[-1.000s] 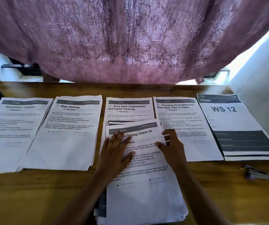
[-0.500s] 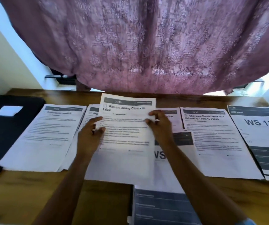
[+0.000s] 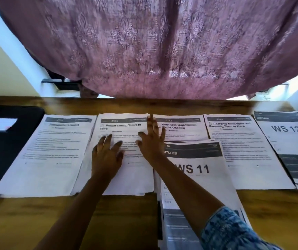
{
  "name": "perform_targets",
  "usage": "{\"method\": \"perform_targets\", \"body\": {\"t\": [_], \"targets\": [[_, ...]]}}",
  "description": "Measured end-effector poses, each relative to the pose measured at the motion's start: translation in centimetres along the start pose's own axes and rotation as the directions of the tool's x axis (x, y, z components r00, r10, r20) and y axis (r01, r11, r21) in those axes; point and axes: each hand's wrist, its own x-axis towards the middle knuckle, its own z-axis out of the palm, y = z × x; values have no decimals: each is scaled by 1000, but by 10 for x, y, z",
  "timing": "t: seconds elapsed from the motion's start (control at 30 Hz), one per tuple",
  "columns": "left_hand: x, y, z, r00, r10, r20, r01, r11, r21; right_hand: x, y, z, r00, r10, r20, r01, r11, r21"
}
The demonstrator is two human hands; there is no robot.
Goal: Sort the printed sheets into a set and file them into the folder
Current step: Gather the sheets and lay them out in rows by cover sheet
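Observation:
Printed sheets lie in a row on the wooden table. The "Return Dining Chairs to Table" sheet point(image 3: 126, 177) lies flat on the second pile from the left. My left hand point(image 3: 106, 152) presses on it with spread fingers. My right hand point(image 3: 151, 143) lies flat with straight fingers on its right edge. To the left is the dishwasher sheet point(image 3: 54, 150). To the right are the "Shoe Rack" sheet point(image 3: 182, 127), the "Charging Small Items" sheet point(image 3: 243, 150) and the "WS 12" sheet point(image 3: 286, 134). A stack topped by "WS 11" point(image 3: 198, 170) sits in front of me. A black folder point(image 3: 4, 145) lies at the far left.
A purple patterned curtain point(image 3: 153, 51) hangs over the table's far edge. White walls close in on both sides. Bare wood point(image 3: 36, 222) shows along the front of the table point(image 3: 162, 105), left of the "WS 11" stack.
Both hands lifted the "Return Dining Chairs" sheet off the front stack, carried it left and laid it on the "Wipe Railings" pile. The "WS 11" sheet is now uncovered.

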Motion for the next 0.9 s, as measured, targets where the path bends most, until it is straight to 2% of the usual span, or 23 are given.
{"method": "perform_targets", "body": {"t": [0.1,0.2,0.23,0.3,0.4,0.5,0.57,0.67,0.77,0.9], "targets": [[-7,7,6,998,-18,66,20,1000,-22,-14,16,-25,999,-5,37,3,999,51],[-10,28,-8,999,-41,-34,33,980,-198,-52,62,-56,994,111,25,-112,990,88],[-13,43,-13,997,-10,-78,-9,971,-239,-67,81,-62,988,157,-4,-156,982,108],[-23,84,-22,983,148,-108,-171,956,-239,-94,119,-70,964,259,-59,-246,953,175],[-48,142,-10,937,349,-4,-342,913,-221,-119,154,-74,931,358,-71,-338,919,201],[-66,177,17,922,372,107,-352,921,-168,-128,168,-76,896,444,-26,-421,866,271],[-71,185,31,920,364,146,-348,929,-124,-129,170,-78,835,550,-12,-497,764,411],[-74,188,40,928,343,149,-329,938,-112,-131,174,-85,779,623,-68,-459,640,616],[-73,190,42,930,339,140,-325,939,-116,-134,181,-89,784,604,-146,-411,680,607],[-72,194,41,941,303,149,-278,945,-171,-136,193,-89,811,559,-173,-383,731,564]]}}
